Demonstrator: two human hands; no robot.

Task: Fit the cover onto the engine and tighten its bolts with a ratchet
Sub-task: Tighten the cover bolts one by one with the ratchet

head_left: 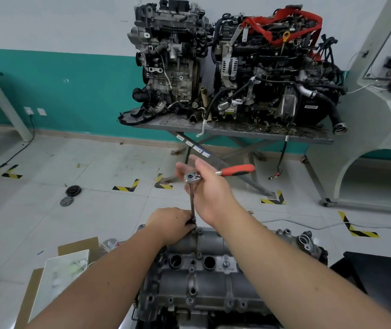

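Note:
A grey metal cover (204, 279) lies on the engine in front of me, with round holes and several bolts along its top. A ratchet (236, 169) with a red and black handle stands on a long extension bar (192, 203) that reaches down to a bolt at the cover's far edge. My right hand (210, 188) grips the ratchet at its head, fingers spread around it. Down at the socket end of the bar, my left hand (170, 224) pinches the bar and rests on the cover.
Two complete engines (232, 62) stand on a metal table (308, 136) ahead by the wall. Cardboard boxes (61, 276) with white parts sit at my left. Two round pulleys (70, 195) lie on the tiled floor. A white stand (379, 115) is at the right.

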